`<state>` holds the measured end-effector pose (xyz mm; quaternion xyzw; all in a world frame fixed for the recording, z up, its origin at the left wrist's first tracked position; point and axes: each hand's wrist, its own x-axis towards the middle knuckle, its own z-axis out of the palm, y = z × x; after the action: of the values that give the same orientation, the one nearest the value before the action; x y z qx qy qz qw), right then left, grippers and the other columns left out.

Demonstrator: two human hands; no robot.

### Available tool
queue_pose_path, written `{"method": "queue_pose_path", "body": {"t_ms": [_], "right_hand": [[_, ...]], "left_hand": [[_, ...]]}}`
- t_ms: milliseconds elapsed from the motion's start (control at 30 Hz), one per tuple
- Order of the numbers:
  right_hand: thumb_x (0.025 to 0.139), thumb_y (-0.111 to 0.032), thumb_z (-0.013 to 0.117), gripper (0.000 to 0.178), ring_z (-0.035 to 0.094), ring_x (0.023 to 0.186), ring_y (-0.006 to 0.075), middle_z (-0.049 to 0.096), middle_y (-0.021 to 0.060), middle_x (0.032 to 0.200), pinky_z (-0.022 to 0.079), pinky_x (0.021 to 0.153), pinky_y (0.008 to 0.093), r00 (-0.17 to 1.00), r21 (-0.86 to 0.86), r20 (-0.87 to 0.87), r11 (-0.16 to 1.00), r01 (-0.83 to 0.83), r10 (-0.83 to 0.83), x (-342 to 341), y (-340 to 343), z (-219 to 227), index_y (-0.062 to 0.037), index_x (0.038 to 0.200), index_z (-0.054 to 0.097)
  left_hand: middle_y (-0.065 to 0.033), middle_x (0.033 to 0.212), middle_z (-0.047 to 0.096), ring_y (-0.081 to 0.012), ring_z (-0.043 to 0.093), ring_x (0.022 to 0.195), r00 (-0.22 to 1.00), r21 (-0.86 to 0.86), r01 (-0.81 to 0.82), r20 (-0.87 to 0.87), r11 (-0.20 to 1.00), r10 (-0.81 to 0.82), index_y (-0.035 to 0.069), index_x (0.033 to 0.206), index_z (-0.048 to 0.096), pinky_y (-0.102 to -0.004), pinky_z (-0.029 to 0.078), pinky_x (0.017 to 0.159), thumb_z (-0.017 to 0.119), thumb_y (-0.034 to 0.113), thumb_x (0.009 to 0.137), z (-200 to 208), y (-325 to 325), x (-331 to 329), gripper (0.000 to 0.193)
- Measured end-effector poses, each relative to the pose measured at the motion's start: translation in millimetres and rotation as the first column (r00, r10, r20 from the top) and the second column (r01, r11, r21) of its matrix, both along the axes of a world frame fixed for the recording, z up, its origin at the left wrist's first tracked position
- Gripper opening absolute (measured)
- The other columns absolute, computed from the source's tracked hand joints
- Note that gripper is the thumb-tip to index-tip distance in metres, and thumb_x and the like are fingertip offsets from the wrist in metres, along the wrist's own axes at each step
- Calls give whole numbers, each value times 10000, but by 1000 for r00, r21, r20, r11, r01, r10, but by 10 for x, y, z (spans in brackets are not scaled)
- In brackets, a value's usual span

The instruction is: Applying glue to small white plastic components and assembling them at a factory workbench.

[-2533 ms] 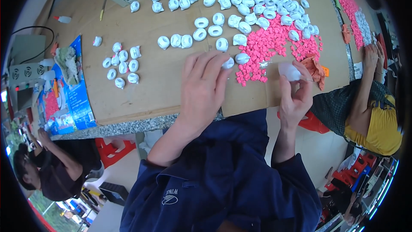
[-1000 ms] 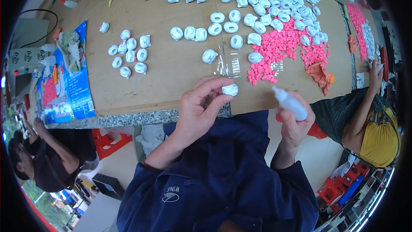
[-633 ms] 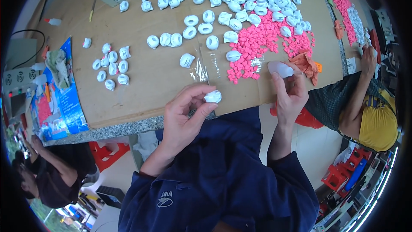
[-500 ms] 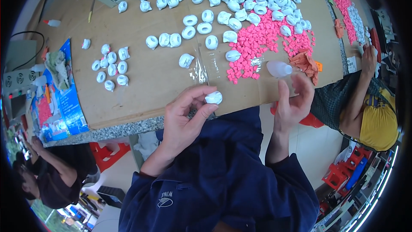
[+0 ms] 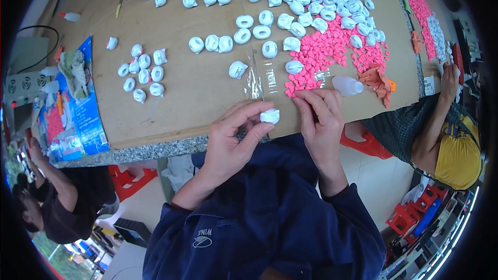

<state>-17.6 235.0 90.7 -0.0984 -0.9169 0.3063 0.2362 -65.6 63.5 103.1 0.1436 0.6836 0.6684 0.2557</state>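
Between the thumb and forefinger of my left hand (image 5: pixel 228 140) is a small rounded white plastic part (image 5: pixel 270 116), held just above the table's near edge. My right hand (image 5: pixel 322 124) is closed, its thumb and fingertips together at the near edge of a heap of small pink pieces (image 5: pixel 316 54). Whatever those fingertips pinch, if anything, is hidden. A translucent white squeeze bottle (image 5: pixel 346 86) lies on its side just beyond my right hand. Farther off, many white ring-like parts (image 5: pixel 270 49) are spread over the cardboard and piled on the pink pieces.
Cardboard (image 5: pixel 181 98) covers the table. On the left sit a loose group of white parts (image 5: pixel 144 76) and a blue printed sheet (image 5: pixel 88 109) with a cloth on it. An orange crumpled rag (image 5: pixel 377 80) lies right of the bottle. Other people work at both sides.
My right hand has moved left from beside the bottle to the pink heap's near edge, and its spread fingers have closed. My left hand still holds the white part. The whole view has shifted slightly.
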Motion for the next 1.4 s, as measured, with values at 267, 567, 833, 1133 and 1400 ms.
{"method": "queue_pose_path", "body": {"t_ms": [267,567,833,1133,1400], "right_hand": [[722,-11,668,100,518,772,212,562,72,794,421,675,295,999,-39,19,999,-31,32,-33,-5,54,-9,813,628],[723,15,652,95,539,736,198,587,71,780,421,658,280,970,-370,-17,900,-230,241,59,-46,248,-13,800,603],[717,19,670,116,527,721,143,566,46,782,414,629,236,973,-472,24,861,-189,227,58,-85,216,-10,804,599],[695,31,686,138,528,730,132,579,52,784,416,637,234,955,-639,57,746,-189,292,58,-23,176,20,812,613],[683,15,695,124,540,727,178,608,75,757,423,649,266,971,-514,-82,825,-236,226,60,-87,112,13,788,629]], "left_hand": [[-72,1017,559,-82,550,825,1000,-3,6,-20,1000,-6,-34,1101,561,-196,439,730,593,-35,816,11,11,-15,287],[-79,1056,545,-103,561,876,997,-62,4,-73,998,-9,-6,1109,578,-206,455,729,596,-23,816,18,26,-6,294],[-84,1027,577,-128,574,876,990,-108,14,-135,994,-28,32,1089,609,-222,463,730,616,-10,795,66,33,-22,297],[-94,956,613,-190,591,865,949,-84,8,-314,996,-34,38,1031,645,-264,473,745,632,-17,762,40,70,-47,274],[-86,908,625,-218,584,796,846,-63,-52,-534,997,10,27,997,651,-285,475,684,670,-28,696,5,128,-23,306]]}}
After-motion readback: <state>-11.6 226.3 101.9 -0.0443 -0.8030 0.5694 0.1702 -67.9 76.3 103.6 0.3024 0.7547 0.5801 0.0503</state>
